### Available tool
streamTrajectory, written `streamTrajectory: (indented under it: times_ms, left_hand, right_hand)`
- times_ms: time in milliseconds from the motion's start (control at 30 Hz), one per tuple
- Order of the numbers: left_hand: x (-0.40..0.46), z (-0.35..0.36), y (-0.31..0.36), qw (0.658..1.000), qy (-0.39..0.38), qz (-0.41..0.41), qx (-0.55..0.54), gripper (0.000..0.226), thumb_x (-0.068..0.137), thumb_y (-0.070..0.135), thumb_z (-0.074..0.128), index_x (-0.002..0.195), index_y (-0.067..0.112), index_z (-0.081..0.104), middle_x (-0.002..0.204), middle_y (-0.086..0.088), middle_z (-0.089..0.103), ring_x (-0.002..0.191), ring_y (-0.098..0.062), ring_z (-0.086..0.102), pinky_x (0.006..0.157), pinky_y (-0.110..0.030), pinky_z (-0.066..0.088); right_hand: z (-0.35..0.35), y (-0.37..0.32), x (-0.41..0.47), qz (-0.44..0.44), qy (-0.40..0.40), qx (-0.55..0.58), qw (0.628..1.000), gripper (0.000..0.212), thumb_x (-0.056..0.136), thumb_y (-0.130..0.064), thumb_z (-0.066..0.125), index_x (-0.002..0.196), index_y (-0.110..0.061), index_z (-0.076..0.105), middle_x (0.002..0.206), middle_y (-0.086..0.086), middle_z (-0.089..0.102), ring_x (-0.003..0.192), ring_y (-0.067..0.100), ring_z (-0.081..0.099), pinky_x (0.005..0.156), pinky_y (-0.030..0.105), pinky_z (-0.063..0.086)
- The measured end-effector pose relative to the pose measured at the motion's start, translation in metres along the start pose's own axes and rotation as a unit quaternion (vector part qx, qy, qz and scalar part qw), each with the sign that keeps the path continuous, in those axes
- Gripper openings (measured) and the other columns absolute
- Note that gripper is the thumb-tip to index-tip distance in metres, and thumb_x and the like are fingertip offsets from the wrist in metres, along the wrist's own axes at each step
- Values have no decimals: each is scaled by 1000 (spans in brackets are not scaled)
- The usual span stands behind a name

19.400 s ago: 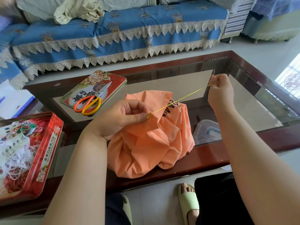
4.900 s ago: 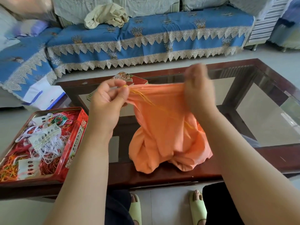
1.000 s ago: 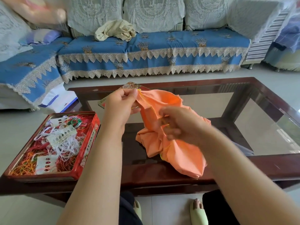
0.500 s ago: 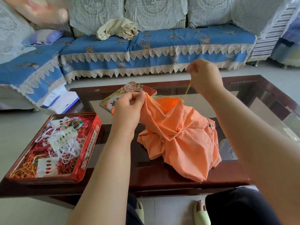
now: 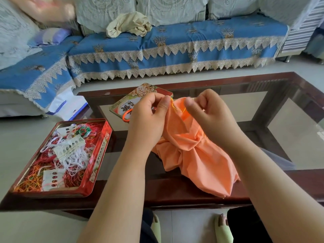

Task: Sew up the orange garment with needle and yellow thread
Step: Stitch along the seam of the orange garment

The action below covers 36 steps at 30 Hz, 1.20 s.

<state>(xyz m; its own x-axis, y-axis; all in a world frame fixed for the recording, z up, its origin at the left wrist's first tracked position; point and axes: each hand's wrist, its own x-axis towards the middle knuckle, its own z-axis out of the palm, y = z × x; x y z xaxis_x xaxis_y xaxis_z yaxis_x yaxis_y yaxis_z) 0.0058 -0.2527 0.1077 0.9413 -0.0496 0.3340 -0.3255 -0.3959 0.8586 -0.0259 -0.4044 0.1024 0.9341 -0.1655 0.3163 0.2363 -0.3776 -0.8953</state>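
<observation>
Draping off the table's near edge, the orange garment (image 5: 191,155) is lifted at its top. The left hand (image 5: 149,118) pinches the seam; the right hand (image 5: 208,113), dropped back from its high pull, pinches by the yellow thread (image 5: 173,106), likely starting another stitch; the needle is too small to see.

Home living rm: lace-trimmed blue sofa (image 5: 175,44), glass coffee table (image 5: 289,109).

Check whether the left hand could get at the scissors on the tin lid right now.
Probably not without letting go: the left hand pinches the orange garment. The scissors lie just behind it, mostly hidden, nothing between.
</observation>
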Motion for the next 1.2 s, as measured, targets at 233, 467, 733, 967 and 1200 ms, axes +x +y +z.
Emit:
streamTrajectory:
  times_ms: [233,467,733,967,1200]
  left_hand:
    - [-2,3,-1,1000,0,15,19,19,97,34,53,94,20,65,81,9,65,72,4,58,60,-7,42]
    - [-6,3,1,998,-32,55,19,22,102,29,45,86,18,54,64,8,48,59,-2,46,57,-12,39]
    - [-10,3,5,998,-28,57,6,17,97,30,55,88,18,63,68,12,60,65,6,56,59,-7,41]
    - [-11,-4,2,995,-41,88,17,18,94,33,60,86,18,67,74,5,65,72,-6,60,61,-13,46]
    - [-10,1,-1,996,-31,87,16,18,98,30,52,85,21,59,73,10,57,69,0,52,62,-10,41]
  right_hand:
    - [7,6,-3,-8,-50,29,998,43,83,-8,72,73,-18,31,82,0,67,74,11,61,64,20,51]
    - [8,12,-2,-10,-20,33,999,35,95,-5,53,74,-19,29,74,2,50,60,8,40,56,19,38]
    - [13,8,-10,-49,-71,142,986,39,74,-38,77,98,-32,47,84,11,51,52,3,33,50,24,34]
    - [5,11,-5,14,-101,161,982,45,80,-9,75,78,-18,31,84,-6,63,60,18,44,52,33,42]
    - [0,12,-2,41,-96,221,970,41,84,-4,69,78,-18,31,80,-5,64,63,20,53,47,27,45]
